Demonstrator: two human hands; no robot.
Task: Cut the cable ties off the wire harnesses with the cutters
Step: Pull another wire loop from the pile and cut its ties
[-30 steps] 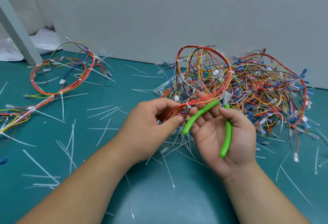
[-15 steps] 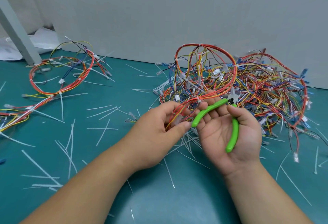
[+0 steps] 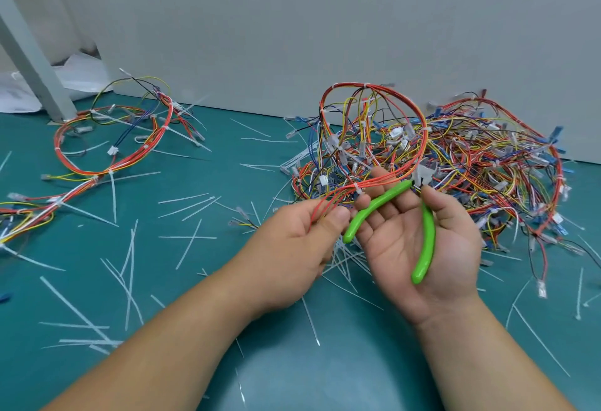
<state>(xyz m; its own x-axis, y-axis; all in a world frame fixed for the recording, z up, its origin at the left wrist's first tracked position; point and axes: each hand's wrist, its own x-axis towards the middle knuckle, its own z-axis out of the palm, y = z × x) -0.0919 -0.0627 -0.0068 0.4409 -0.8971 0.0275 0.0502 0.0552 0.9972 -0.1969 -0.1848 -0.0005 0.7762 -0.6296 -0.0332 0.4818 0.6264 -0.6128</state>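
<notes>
My left hand (image 3: pixel 292 248) pinches a red and orange wire harness (image 3: pixel 374 111) that loops up in front of the wall, with a white cable tie (image 3: pixel 357 188) just beyond my fingertips. My right hand (image 3: pixel 419 248) lies palm up and holds the green-handled cutters (image 3: pixel 426 238), handles spread apart, thumb on the right handle. The cutter jaws (image 3: pixel 422 174) sit open against the harness loop at its right side. A big tangled pile of harnesses (image 3: pixel 487 163) lies behind my right hand.
Another harness (image 3: pixel 113 143) lies spread on the teal table (image 3: pixel 276 362) at the left. Several cut white tie strips (image 3: pixel 130 248) are scattered over the table. A grey wall stands at the back, and a slanted grey post (image 3: pixel 29 62) at the far left.
Both hands have risen slightly and moved right. The harness loop has lifted higher and the cutter jaws have come up to its right side.
</notes>
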